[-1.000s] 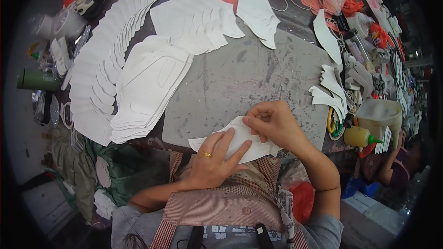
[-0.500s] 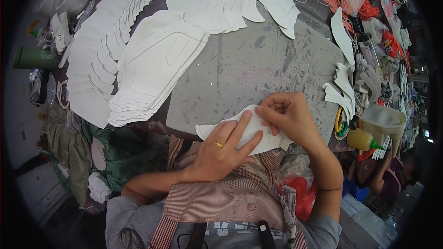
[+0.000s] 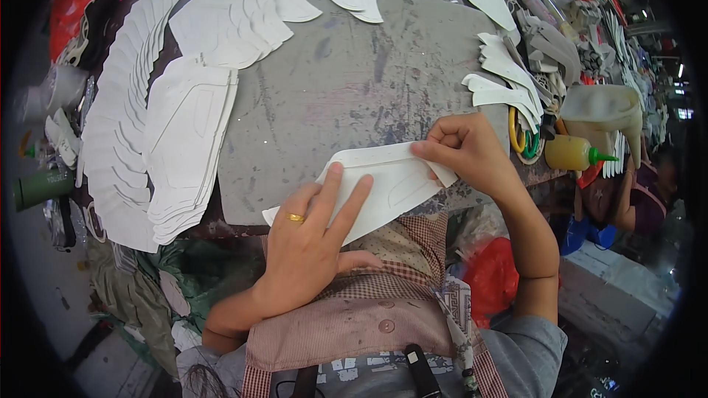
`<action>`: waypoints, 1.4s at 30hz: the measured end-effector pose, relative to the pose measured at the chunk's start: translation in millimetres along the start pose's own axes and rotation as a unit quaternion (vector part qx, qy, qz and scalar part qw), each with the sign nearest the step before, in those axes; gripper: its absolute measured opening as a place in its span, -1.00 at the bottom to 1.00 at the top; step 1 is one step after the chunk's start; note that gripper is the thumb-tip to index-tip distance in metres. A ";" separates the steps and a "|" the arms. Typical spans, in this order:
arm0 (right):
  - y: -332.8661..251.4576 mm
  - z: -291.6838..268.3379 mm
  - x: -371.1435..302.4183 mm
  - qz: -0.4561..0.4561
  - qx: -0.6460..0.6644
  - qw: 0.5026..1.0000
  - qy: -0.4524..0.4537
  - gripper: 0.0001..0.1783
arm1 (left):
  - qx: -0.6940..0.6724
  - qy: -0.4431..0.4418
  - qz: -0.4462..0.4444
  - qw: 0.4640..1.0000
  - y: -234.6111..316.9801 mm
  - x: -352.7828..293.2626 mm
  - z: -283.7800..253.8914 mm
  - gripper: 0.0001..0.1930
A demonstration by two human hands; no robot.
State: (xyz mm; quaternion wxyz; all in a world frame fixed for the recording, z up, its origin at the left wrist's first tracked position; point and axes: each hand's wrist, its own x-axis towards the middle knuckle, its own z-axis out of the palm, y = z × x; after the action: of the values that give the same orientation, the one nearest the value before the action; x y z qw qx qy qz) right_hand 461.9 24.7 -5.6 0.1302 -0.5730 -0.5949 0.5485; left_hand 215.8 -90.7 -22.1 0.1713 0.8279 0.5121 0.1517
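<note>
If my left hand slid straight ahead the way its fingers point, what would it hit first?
Your left hand would likely first meet the strip along the far edge of the white piece under it, then the gray board; whether that strip stands up is unclear.

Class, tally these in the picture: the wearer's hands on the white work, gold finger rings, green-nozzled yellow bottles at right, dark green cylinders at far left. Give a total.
Left hand and right hand on the white work: 2
Gold finger ring: 1
Green-nozzled yellow bottle: 1
Dark green cylinder: 1
Total: 5
</note>
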 end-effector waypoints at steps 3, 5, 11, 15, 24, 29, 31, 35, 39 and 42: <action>7.7 -0.3 -1.0 -0.020 -0.041 0.999 0.014 -0.67 | 0.038 -0.005 -0.019 0.999 6.3 5.6 2.5 0.07; 7.3 3.2 -2.0 -0.033 -0.055 0.998 0.025 -0.67 | 0.060 -0.021 -0.038 0.997 11.0 9.8 3.0 0.07; 12.8 8.0 -3.3 -0.117 -0.194 0.972 0.066 -0.69 | 0.079 0.007 0.046 0.996 25.0 31.7 11.2 -0.01; 5.8 -6.8 -20.8 -0.029 -0.063 0.997 0.035 -0.76 | -0.037 0.000 0.077 0.996 28.4 35.2 45.1 0.03; 39.9 -5.4 -49.1 0.004 0.124 0.991 0.055 -0.84 | 0.058 0.009 0.061 0.996 40.3 44.0 44.8 0.02; 37.8 -3.7 -47.3 -0.103 -0.059 0.990 0.074 -0.82 | 0.109 0.014 0.049 0.993 46.1 46.3 45.7 -0.06; 21.7 -9.7 -51.3 -0.079 -0.195 0.976 0.063 -0.81 | 0.012 -0.032 0.047 0.998 43.7 57.1 23.9 -0.12; 22.1 -2.4 -65.9 -0.268 -0.143 0.944 0.131 -0.79 | -0.007 0.087 -0.033 0.996 21.3 39.6 0.0 -0.22; 32.8 23.3 -53.8 -0.242 -0.081 0.951 0.177 -0.84 | 0.006 0.072 -0.194 0.978 26.9 15.5 -6.6 -0.29; -11.5 17.8 -70.8 -0.321 0.055 0.932 0.159 -0.80 | -0.147 0.127 -0.163 0.967 18.6 3.3 -23.5 -0.33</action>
State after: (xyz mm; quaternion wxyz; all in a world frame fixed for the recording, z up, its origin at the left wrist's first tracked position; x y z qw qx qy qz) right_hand 463.7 -39.7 30.7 0.4239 -0.4229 -0.6874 0.4109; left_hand 222.0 -92.4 7.3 0.2471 0.6729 0.6295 0.2998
